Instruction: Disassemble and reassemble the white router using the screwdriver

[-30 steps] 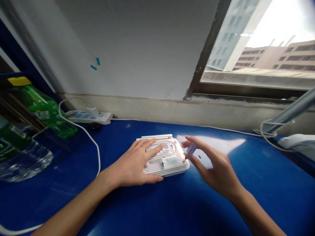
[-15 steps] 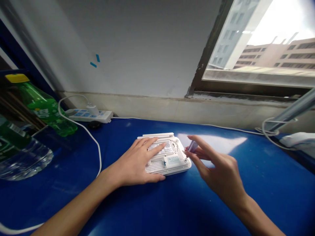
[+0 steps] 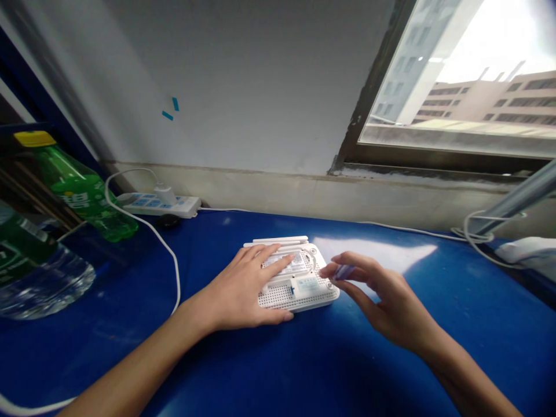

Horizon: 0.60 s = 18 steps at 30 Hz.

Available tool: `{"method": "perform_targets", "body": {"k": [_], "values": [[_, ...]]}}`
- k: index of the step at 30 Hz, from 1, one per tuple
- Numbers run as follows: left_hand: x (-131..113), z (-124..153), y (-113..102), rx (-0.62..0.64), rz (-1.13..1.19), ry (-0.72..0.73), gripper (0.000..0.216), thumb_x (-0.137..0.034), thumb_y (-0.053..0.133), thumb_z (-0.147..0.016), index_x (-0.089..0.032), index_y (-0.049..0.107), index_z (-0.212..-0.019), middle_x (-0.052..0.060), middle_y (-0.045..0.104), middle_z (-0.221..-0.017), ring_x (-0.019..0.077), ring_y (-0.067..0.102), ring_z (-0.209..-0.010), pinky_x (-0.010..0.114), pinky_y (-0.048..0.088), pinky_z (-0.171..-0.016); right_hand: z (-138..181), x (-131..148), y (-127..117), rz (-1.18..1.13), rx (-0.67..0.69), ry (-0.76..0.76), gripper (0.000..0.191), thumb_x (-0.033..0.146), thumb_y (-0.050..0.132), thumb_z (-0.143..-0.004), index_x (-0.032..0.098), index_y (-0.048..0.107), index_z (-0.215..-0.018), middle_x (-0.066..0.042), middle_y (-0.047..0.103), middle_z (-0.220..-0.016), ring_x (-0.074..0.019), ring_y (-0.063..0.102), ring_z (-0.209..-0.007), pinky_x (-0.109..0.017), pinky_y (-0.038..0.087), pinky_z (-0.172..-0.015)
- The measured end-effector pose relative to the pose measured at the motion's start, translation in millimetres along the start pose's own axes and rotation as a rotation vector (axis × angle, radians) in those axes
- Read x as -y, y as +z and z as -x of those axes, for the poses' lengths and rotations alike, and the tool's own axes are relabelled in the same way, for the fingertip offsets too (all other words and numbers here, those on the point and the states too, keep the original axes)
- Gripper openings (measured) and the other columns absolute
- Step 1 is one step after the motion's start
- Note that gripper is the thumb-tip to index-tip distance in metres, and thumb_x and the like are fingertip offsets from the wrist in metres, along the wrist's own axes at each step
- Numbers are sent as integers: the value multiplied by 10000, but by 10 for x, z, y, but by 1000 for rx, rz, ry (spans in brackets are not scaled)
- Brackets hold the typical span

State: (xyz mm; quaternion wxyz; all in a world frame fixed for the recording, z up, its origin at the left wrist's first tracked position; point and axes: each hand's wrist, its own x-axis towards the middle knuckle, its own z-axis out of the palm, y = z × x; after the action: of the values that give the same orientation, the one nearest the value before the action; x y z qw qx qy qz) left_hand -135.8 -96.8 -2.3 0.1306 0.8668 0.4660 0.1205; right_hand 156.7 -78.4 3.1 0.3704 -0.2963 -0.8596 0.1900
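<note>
Head view: blue bench (image 3: pixel 347 370) carried white router (image 3: pixel 278 296), underside up, antennas folded, lying between both hands. Left hand (image 3: pixel 237 286) rested on router, left fingers (image 3: pixel 278 255) spread flat, gripping nothing. Right hand (image 3: pixel 382 295) just beside router's right corner, fingers curled, small pale-violet piece (image 3: pixel 343 272) pinched against thumb; contact with router could not be told. Far left: green soda bottle (image 3: pixel 82 194), water bottle (image 3: pixel 39 278), power strip (image 3: pixel 152 204), white cable (image 3: pixel 152 231). Far right: metal pole (image 3: pixel 516 194).
</note>
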Motion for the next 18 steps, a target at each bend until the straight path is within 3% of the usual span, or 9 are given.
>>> {"method": "perform_targets", "body": {"k": [4,13,15,18], "values": [[-8,1,-5,9,-21,-4,983,-766,672,-796,-354,311,-1612,133,307,-1673,417,290,-1518,650,226,-1210,5,65,52,83,-68,55,351,164,628,-964,267,582,-1296,-23,802,-992,-178,792,-826,-275,650,-763],[-14,-4,-21,29,-28,-13,994,-785,654,-797,-353,296,-1617,131,293,-1679,408,278,-1526,640,215,-1220,56,240,326,406,-382,118,369,250,690,-944,225,623,-1306,-51,805,-894,-226,797,-721,-289,651,-637],[-12,-4,-20,24,-23,-14,987,-777,661,-798,-354,304,-1615,125,295,-1680,412,281,-1524,642,214,-1220,53,225,311,392,-368,112,383,250,683,-948,227,603,-1322,-58,797,-922,-214,791,-722,-294,651,-661],[-12,-3,-17,26,-29,-20,986,-770,665,-800,-353,301,-1616,135,294,-1678,413,286,-1522,648,223,-1213,34,158,209,270,-238,131,424,231,642,-965,247,529,-1373,-61,787,-979,-213,790,-823,-300,651,-718]]}}
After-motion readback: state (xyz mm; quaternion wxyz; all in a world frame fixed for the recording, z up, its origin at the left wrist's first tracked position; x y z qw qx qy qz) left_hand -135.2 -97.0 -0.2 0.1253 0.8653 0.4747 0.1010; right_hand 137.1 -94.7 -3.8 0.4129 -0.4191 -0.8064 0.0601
